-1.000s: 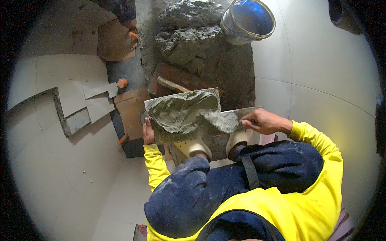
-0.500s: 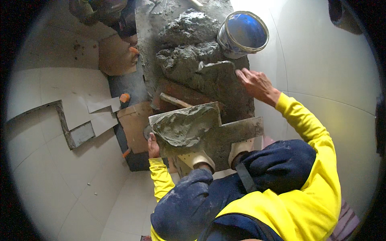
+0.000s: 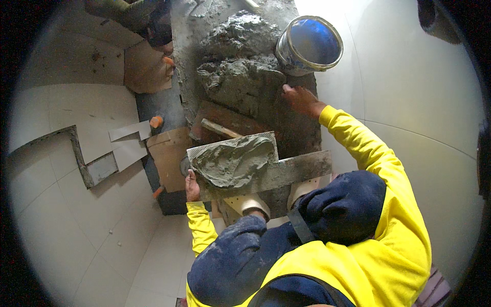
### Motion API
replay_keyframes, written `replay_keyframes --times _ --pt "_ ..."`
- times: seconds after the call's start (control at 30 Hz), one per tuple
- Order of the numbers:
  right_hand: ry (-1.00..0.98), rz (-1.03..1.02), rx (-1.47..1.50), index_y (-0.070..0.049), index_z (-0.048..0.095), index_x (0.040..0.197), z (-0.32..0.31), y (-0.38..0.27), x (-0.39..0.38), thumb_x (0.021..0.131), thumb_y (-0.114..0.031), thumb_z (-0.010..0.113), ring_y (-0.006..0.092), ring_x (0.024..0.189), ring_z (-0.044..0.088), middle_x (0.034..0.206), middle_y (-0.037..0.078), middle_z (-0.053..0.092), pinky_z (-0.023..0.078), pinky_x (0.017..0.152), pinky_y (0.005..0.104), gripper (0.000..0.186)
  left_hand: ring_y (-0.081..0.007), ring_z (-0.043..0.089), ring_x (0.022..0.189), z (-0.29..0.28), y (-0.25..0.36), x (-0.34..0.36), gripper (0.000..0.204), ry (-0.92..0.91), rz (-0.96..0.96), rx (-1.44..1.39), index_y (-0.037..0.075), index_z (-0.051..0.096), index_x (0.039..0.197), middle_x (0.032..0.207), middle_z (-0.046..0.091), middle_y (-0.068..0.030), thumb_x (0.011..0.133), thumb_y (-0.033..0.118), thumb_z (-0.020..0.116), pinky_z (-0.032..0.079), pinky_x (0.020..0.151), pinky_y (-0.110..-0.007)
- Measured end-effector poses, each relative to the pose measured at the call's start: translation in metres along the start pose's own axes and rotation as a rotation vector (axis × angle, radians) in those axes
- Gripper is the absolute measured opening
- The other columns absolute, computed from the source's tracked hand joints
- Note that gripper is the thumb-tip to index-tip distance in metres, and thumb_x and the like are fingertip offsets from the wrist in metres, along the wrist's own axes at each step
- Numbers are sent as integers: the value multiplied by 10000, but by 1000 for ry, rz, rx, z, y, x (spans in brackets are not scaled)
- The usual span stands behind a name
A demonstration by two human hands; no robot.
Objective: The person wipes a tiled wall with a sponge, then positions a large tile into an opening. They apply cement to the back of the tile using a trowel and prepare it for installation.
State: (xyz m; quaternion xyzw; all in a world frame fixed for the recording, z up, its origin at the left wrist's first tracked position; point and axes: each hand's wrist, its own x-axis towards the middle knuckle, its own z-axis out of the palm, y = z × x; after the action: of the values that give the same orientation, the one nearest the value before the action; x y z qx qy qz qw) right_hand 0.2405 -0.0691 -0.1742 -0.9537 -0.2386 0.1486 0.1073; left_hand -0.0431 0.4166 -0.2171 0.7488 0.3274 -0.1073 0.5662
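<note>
My left hand (image 3: 192, 186) is closed on the left edge of an L-shaped cut tile (image 3: 307, 165), which lies across in front of my feet. Wet grey mortar (image 3: 231, 162) covers the wider part of the tile's face in a ridged layer, while the narrow right arm is only thinly smeared. Farther out, my right hand (image 3: 303, 100) grips a trowel; its blade (image 3: 275, 78) is at the right side of the mortar heap (image 3: 227, 79) and blends with it. The trowel's handle is mostly hidden by my fingers.
A bucket (image 3: 335, 60) with a blue inside stands right of the heap. A wooden-handled tool (image 3: 221, 128) lies beyond the tile. Left are cardboard (image 3: 171, 158), an orange pipe cap (image 3: 156, 122) and stepped cut tiles (image 3: 97, 148). Another person's arm (image 3: 123, 11) shows at upper left.
My right hand has moved left and slightly nearer, bringing the trowel blade from above the heap's right side down against the mortar. My left hand still holds the tile.
</note>
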Motion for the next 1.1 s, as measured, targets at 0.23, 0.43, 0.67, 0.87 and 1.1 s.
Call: replay_keyframes --times 0.23,0.43,0.67,0.87,1.1 --pt "-111 45 607 -44 600 980 5 8 -8 1036 -322 590 200 485 513 631 76 521 404 439 369 284 -172 384 801 6 -21 23 515 -83 -36 124 29 515 1025 844 408 -8 1076 535 435 387 815 -298" --pt "-338 456 1264 -66 652 1020 -49 -48 -42 1054 -392 584 46 474 410 685 -45 522 318 398 253 334 -203 442 890 -12 -66 38 662 -98 -34 85 -23 558 1372 979 473 -23 1068 549 420 393 947 -309" --pt "-295 451 1207 -67 720 1058 -80 -43 -60 1032 -422 605 49 567 483 766 -30 585 356 461 244 374 -176 504 1039 11 -38 15 642 -10 -78 20 31 651 1202 1095 606 -81 1059 622 444 378 1030 -322" --pt "-347 237 943 -48 672 1018 -164 -77 -54 1048 -321 581 35 454 430 650 -45 511 366 402 220 289 -156 443 906 23 15 4 601 -24 -99 -303 41 641 1053 936 551 -58 1057 615 462 419 912 -318" --pt "30 -494 570 12 658 1121 -160 -164 -85 854 -46 634 296 646 649 772 134 631 547 599 394 274 -292 595 1013 6 -72 9 779 156 237 319 -40 610 1312 1045 636 -294 1024 668 463 412 1023 -402"
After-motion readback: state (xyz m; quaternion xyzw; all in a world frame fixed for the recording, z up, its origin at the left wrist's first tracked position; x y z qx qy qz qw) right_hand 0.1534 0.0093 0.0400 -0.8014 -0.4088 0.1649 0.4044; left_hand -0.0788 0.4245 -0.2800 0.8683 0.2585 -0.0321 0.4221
